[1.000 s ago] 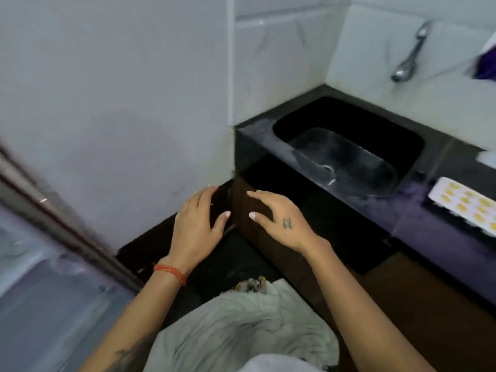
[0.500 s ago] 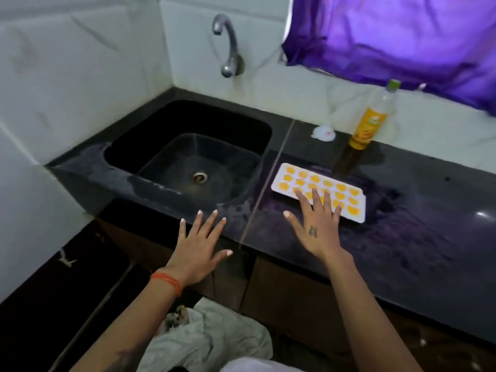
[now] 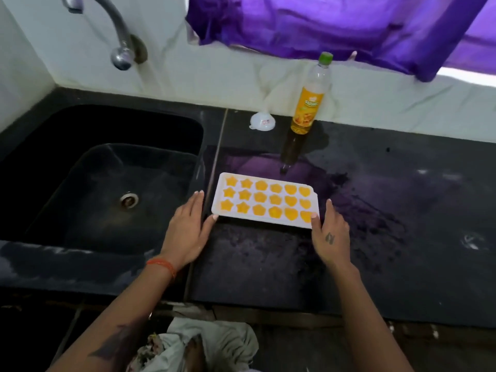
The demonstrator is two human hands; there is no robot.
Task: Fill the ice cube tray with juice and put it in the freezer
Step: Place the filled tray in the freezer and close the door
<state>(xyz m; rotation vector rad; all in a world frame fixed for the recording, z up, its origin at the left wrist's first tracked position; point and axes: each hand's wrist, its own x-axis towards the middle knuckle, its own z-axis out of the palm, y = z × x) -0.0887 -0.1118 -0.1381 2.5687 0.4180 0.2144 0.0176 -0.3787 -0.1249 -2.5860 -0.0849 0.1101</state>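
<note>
A white ice cube tray lies flat on the black counter, its star and heart cells full of orange juice. My left hand is at the tray's left end, fingers spread, thumb tip touching the near left corner. At the tray's right end is my right hand, thumb tip on the near right corner and fingers beside the edge. Neither hand has closed around the tray. A juice bottle with a green cap and orange label stands upright behind the tray by the wall.
A black sink sits left of the tray with a metal tap above it. A small white funnel rests upside down near the bottle. Purple cloth hangs over the back wall. The counter's front edge runs just below my wrists.
The view has swung from the fridge and wall over to the counter. Both hands have moved forward from open air to either end of the tray.
</note>
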